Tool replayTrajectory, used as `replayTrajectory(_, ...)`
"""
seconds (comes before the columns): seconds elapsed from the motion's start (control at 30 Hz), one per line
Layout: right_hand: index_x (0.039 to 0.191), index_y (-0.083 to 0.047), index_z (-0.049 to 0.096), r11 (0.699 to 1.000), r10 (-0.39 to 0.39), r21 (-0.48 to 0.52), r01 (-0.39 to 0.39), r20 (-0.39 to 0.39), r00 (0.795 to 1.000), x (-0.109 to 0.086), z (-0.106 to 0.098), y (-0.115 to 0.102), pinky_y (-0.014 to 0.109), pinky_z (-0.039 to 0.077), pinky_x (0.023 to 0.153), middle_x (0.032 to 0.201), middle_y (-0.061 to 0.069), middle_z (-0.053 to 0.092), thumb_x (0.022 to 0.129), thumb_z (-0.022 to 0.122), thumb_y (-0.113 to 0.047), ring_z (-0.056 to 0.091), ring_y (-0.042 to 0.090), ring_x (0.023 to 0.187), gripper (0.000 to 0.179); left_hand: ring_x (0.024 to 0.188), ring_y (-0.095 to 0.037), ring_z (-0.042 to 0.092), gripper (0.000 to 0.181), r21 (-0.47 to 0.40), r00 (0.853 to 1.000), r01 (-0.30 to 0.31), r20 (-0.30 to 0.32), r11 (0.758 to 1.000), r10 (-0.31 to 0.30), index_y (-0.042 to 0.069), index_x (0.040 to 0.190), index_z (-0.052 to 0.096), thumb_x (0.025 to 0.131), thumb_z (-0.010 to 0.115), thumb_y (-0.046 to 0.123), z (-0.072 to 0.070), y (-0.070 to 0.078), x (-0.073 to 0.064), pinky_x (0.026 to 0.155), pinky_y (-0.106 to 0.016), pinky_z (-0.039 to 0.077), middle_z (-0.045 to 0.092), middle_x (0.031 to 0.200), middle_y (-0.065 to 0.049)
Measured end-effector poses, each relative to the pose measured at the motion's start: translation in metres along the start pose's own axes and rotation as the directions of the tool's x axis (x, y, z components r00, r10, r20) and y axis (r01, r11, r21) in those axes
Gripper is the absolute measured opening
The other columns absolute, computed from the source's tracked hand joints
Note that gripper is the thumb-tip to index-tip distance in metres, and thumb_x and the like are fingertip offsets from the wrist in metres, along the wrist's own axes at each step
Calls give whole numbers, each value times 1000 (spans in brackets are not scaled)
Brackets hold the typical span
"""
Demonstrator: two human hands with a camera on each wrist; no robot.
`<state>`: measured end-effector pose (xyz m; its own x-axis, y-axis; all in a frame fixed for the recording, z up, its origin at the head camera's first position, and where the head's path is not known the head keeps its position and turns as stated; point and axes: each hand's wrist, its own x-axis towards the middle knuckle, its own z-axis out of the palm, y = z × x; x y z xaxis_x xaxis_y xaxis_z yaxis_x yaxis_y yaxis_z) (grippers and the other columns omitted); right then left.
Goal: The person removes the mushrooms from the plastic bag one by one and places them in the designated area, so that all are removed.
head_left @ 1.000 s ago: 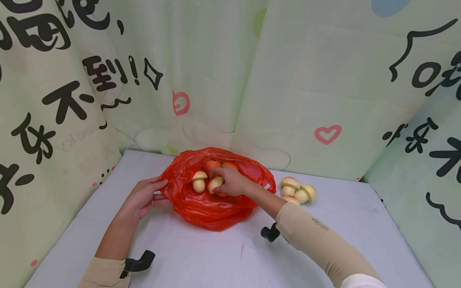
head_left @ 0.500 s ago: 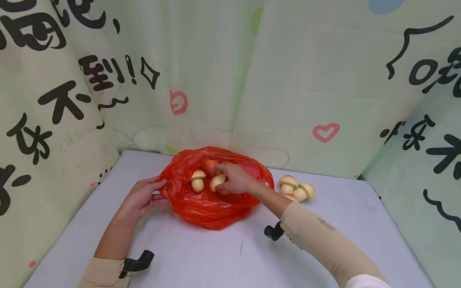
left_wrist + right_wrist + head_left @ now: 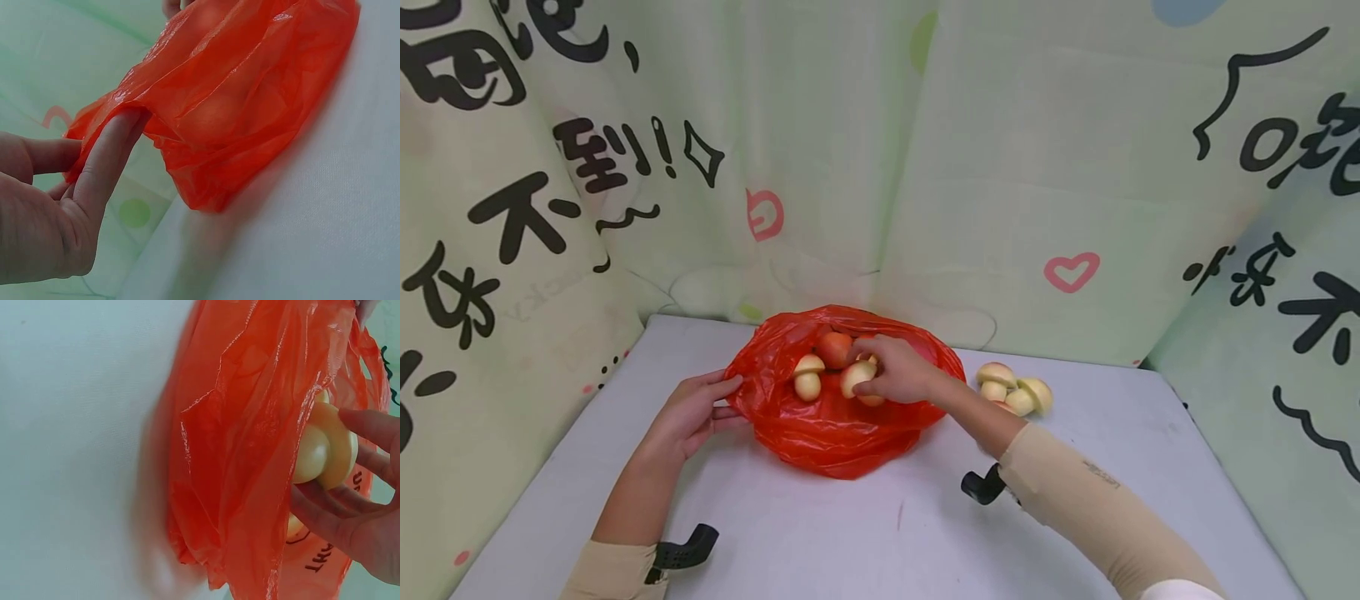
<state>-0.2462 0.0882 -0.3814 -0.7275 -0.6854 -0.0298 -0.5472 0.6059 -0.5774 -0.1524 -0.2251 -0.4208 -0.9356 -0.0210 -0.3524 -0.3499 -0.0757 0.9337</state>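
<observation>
A crumpled red plastic bag [image 3: 842, 442] lies with its mouth wide on the table. My left hand [image 3: 694, 408] pinches the bag's left rim between thumb and fingers; in the left wrist view the thin film covers some fingertips. Inside the bag, my right hand [image 3: 898, 371] grips a pale mushroom [image 3: 856, 379] with a rounded cap, seen close up in the right wrist view as a yellowish mushroom [image 3: 334, 447]. Another mushroom [image 3: 807, 379] sits to its left in the bag. Behind them is an orange-red round thing [image 3: 833, 350], with more partly hidden by the right hand.
Several more mushrooms [image 3: 1033, 396] are clustered on the white table [image 3: 865, 533], right of the bag. Pale green printed curtains [image 3: 985, 167] enclose the table at the back and sides. Black camera mounts [image 3: 688, 550] stick out from both wrists.
The right hand has shifted slightly to the right with its mushroom, widening the gap to the other mushroom in the bag. The left hand keeps its hold on the rim; the head view has drifted slightly.
</observation>
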Motion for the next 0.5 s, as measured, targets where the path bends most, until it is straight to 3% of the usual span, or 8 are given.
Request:
replayTrajectory(0.37,122,-18,69,1000,4,-1,-4,-43,999,-16,-9,1,32,60,88,123,1,68,90,82,-21,59,21,113,34,93,-16,79,60,-2,1000,-4,9,1000,4,4,159,39,108,57,31,0,1,-1,88,-36,63,61,138,-16)
replayTrajectory(0.5,121,-19,70,1000,-15,24,16,-59,998,-22,-13,2,39,62,91,121,1,69,90,82,-21,61,21,114,33,93,-16,79,61,-7,1000,-3,9,1000,3,5,159,39,108,57,31,0,0,-1,88,-36,63,62,137,-14)
